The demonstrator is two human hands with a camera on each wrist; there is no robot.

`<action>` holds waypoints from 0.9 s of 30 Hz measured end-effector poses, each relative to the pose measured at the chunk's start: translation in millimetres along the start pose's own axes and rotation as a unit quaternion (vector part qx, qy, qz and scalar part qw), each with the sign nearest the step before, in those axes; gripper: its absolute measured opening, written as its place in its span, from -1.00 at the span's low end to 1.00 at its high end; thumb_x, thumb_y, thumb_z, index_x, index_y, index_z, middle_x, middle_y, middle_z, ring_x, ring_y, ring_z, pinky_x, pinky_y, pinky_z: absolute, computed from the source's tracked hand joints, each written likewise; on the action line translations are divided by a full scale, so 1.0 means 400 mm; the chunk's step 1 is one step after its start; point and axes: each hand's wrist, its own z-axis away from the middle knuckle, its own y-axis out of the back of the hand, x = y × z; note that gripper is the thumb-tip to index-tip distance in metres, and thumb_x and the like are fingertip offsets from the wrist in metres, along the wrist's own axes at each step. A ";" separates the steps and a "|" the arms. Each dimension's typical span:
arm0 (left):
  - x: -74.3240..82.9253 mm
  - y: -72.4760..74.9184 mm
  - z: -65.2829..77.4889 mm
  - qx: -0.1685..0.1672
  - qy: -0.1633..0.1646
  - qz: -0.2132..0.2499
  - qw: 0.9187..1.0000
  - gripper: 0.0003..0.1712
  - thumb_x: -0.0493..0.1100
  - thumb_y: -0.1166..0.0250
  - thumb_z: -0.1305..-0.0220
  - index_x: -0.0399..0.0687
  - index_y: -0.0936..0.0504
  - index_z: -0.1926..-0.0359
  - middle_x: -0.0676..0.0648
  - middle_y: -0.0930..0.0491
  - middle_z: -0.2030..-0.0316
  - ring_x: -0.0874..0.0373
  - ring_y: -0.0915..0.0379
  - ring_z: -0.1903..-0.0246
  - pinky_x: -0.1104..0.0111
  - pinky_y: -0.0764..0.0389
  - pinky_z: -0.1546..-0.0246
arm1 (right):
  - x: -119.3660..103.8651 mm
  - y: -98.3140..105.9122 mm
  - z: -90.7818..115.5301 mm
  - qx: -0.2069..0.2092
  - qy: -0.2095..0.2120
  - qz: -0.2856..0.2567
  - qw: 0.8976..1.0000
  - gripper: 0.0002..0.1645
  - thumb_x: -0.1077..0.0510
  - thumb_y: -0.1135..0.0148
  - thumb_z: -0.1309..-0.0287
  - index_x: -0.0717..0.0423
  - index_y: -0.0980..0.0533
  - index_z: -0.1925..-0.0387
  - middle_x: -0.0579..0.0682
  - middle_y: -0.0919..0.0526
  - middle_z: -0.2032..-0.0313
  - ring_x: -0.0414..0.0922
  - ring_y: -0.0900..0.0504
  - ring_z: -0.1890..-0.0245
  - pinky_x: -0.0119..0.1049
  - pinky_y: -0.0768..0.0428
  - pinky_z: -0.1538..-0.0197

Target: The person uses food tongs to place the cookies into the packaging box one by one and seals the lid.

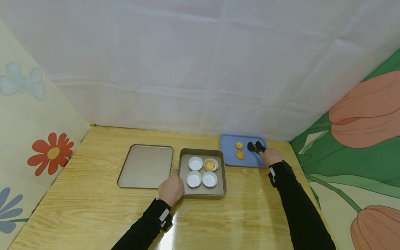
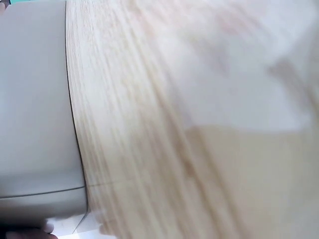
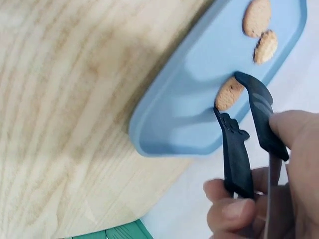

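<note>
My left hand [image 1: 171,188] holds the left wall of a square baking pan [image 1: 203,196]; its grip is mostly cut off in the left wrist view. Inside the pan are three bare white baking cups [image 1: 194,179] and another cup with a yellow cookie [image 1: 210,165] in it. My right hand [image 1: 271,156] grips black-tipped tongs [image 3: 237,159] over a blue tray [image 3: 169,114]. The tong tips stand at either end of a round cookie [image 3: 229,94] that lies on the tray. Two more cookies [image 1: 240,155] lie to the left of the tongs in the head view.
A shallow flat baking sheet [image 1: 145,166] lies left of the pan on the wooden table [image 1: 93,194]. A white sheet [image 1: 156,69] hangs behind the table's far edge. Printed panels [image 1: 353,173] with flowers stand at both sides.
</note>
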 end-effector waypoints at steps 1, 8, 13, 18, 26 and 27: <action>0.000 0.001 0.000 0.001 0.000 0.000 1.000 -0.50 -0.19 0.17 -0.28 -0.37 -0.31 -0.17 -0.03 -0.26 0.83 0.12 -0.16 0.85 0.29 -0.14 0.82 | 0.002 0.005 -0.002 -0.005 0.006 -0.001 1.000 -0.46 -0.04 0.07 -0.30 0.13 -0.37 0.74 0.04 -0.35 0.72 -0.05 -0.37 0.70 -0.21 -0.24 0.57; 0.002 0.003 0.000 -0.001 0.001 -0.002 1.000 -0.51 -0.19 0.16 -0.28 -0.36 -0.33 -0.16 -0.06 -0.35 0.76 0.10 -0.23 0.81 0.25 -0.22 0.78 | 0.004 0.017 -0.015 -0.002 0.025 0.002 1.000 -0.50 -0.01 0.02 -0.28 0.16 -0.42 0.71 0.05 -0.38 0.72 -0.02 -0.42 0.68 -0.18 -0.32 0.55; 0.001 0.003 -0.001 -0.001 0.002 -0.002 1.000 -0.51 -0.19 0.15 -0.28 -0.36 -0.33 -0.16 -0.10 -0.41 0.72 0.09 -0.25 0.80 0.24 -0.25 0.77 | 0.008 0.007 -0.021 0.025 0.034 0.011 0.999 -0.51 0.01 -0.01 -0.27 0.17 -0.41 0.72 0.06 -0.38 0.72 -0.02 -0.42 0.69 -0.17 -0.33 0.55; 0.000 -0.002 -0.003 0.003 0.002 -0.005 1.000 -0.52 -0.19 0.14 -0.26 -0.36 -0.34 -0.14 -0.14 -0.46 0.68 0.08 -0.28 0.79 0.22 -0.27 0.77 | 0.015 0.004 -0.010 0.029 0.051 0.007 0.998 -0.52 0.03 0.00 -0.28 0.15 -0.39 0.72 0.02 -0.33 0.75 -0.07 -0.35 0.71 -0.21 -0.26 0.54; 0.002 -0.002 -0.004 -0.002 0.005 -0.007 1.000 -0.51 -0.18 0.14 -0.28 -0.36 -0.33 -0.16 -0.12 -0.42 0.72 0.08 -0.26 0.81 0.23 -0.25 0.78 | 0.025 0.019 0.017 0.048 0.066 -0.032 0.996 -0.54 0.05 0.02 -0.29 0.16 -0.37 0.70 0.01 -0.28 0.76 -0.09 -0.27 0.75 -0.25 -0.21 0.61; 0.002 -0.002 -0.004 -0.001 0.005 -0.007 1.000 -0.51 -0.18 0.14 -0.28 -0.36 -0.33 -0.16 -0.11 -0.42 0.72 0.08 -0.25 0.81 0.23 -0.25 0.77 | 0.024 0.023 0.022 0.056 0.068 -0.036 0.995 -0.54 0.05 0.01 -0.29 0.16 -0.37 0.70 0.01 -0.27 0.76 -0.09 -0.27 0.76 -0.25 -0.20 0.63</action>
